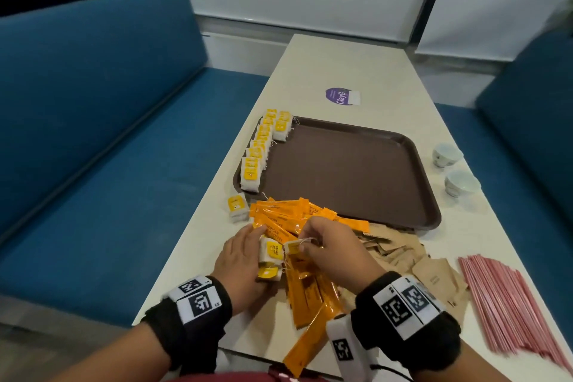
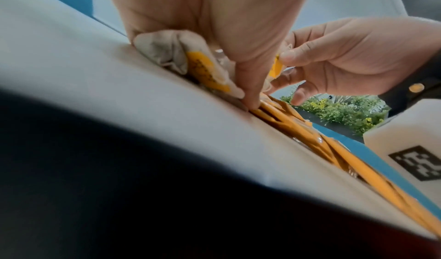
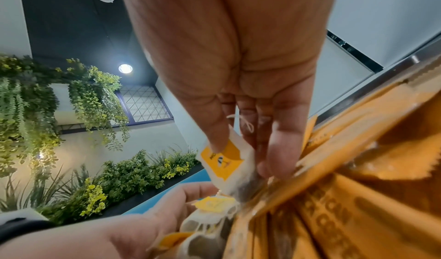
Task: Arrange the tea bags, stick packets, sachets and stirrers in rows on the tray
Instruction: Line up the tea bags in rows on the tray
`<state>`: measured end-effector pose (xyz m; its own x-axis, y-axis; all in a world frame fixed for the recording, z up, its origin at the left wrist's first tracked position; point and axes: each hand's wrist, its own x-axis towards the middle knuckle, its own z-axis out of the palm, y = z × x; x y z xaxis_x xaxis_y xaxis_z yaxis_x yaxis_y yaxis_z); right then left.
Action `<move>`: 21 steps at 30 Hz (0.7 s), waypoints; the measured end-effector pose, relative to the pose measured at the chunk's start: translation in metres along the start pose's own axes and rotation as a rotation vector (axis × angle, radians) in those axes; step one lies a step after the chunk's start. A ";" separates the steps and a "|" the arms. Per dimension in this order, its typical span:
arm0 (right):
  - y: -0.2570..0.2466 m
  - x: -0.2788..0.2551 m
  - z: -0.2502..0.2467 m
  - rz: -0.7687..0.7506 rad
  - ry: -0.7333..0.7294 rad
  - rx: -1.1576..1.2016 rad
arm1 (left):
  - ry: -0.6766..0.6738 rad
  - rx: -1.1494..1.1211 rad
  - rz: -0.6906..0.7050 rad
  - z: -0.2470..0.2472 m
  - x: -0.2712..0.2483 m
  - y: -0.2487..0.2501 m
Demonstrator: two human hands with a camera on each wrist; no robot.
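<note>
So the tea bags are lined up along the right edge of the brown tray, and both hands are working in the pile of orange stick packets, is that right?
Not quite. The head view shows the tea bags lined up along the left edge of the brown tray, not the right. The rest holds: the left hand and right hand are both working in the pile of orange stick packets.

Reaching forward with both forearms, black wristbands on the wrists. Left hand (image 1: 240, 260) lying low, palm turned inward, fingers curling around white tea bags (image 1: 270, 253). Right hand (image 1: 328, 246) pinching one tea bag (image 3: 226, 164) between thumb and fingertips.
</note>
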<state>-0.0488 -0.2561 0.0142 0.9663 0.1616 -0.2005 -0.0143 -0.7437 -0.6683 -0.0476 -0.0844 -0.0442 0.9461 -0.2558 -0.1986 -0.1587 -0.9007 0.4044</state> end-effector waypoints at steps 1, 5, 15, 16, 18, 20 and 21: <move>-0.001 0.002 -0.003 -0.008 -0.006 -0.008 | 0.005 -0.006 0.006 0.000 0.001 -0.004; -0.002 0.010 -0.011 -0.056 -0.036 -0.027 | 0.024 -0.029 0.016 -0.003 0.002 -0.015; -0.007 0.031 -0.015 -0.144 -0.075 -0.020 | -0.017 -0.028 -0.041 0.001 0.006 -0.012; -0.006 0.033 -0.014 -0.148 -0.070 -0.021 | -0.010 -0.013 -0.039 0.003 0.008 -0.012; -0.006 0.039 -0.013 -0.172 -0.059 -0.048 | 0.006 0.030 -0.017 0.006 0.011 -0.012; -0.004 0.046 -0.011 -0.219 -0.068 -0.128 | 0.041 0.022 -0.005 0.006 0.012 -0.014; -0.003 0.049 -0.010 -0.239 -0.085 -0.169 | 0.058 -0.008 -0.012 0.007 0.012 -0.016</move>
<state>0.0010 -0.2523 0.0133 0.9119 0.3937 -0.1158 0.2612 -0.7744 -0.5762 -0.0353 -0.0756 -0.0594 0.9628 -0.2237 -0.1517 -0.1447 -0.9007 0.4095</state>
